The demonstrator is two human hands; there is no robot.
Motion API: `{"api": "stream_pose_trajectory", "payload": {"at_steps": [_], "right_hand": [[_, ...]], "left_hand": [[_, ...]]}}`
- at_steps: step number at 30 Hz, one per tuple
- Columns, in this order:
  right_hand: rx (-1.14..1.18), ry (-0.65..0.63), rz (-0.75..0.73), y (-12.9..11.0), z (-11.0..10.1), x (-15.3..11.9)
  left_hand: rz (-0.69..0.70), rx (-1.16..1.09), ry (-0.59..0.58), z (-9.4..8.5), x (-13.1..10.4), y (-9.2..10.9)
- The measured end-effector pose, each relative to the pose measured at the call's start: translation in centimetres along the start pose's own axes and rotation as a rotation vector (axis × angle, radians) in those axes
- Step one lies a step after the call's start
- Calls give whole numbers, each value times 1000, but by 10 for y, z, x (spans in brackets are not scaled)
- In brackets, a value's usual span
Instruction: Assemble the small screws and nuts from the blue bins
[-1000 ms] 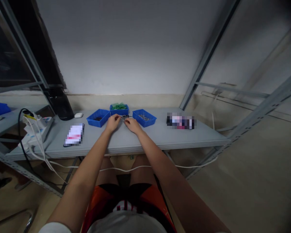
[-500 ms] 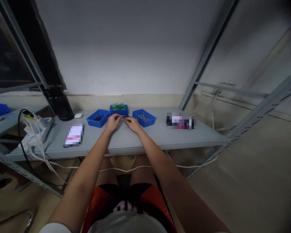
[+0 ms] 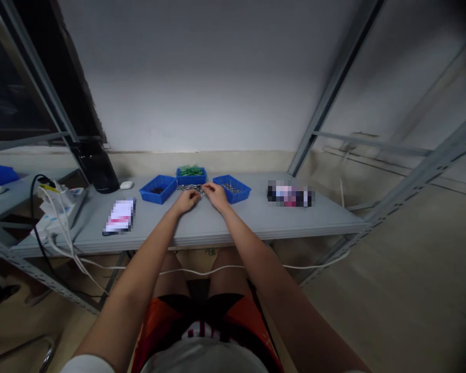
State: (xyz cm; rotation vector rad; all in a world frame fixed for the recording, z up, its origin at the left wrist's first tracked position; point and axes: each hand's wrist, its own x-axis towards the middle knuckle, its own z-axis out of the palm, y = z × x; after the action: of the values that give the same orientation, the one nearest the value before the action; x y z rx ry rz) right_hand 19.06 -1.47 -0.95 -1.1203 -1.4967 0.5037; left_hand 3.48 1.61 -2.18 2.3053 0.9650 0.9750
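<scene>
The metal parts [image 3: 185,187] lie in a narrow heap on the table [image 3: 256,220], directly in front of the back tray [image 3: 192,179], which contains green pieces [image 3: 190,170]. The left hand [image 3: 187,201] is positioned on the near side of the heap, fingers curled and fingertips drawn close together. The right hand [image 3: 216,196] is positioned at the heap's right end, its fingers bent and narrowly spaced. Whether either hand grips a part cannot be determined at this size. The left tray [image 3: 149,196] contains dark pieces; the right tray [image 3: 239,197], just beside the right hand, contains silvery pieces.
</scene>
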Motion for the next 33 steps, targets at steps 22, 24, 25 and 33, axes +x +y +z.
{"api": "stream_pose_trajectory", "payload": {"at_steps": [22, 24, 25, 33], "right_hand": [[-85, 68, -19, 1, -2, -1], [-92, 48, -15, 3, -1, -1], [-97, 31, -12, 4, -1, -1], [-207, -179, -52, 6, 2, -6]], "left_hand": [[-40, 120, 213, -9, 1, 7], [-50, 128, 278, -10, 0, 9], [-57, 129, 306, -11, 0, 9], [-20, 103, 363, -11, 1, 9]]}}
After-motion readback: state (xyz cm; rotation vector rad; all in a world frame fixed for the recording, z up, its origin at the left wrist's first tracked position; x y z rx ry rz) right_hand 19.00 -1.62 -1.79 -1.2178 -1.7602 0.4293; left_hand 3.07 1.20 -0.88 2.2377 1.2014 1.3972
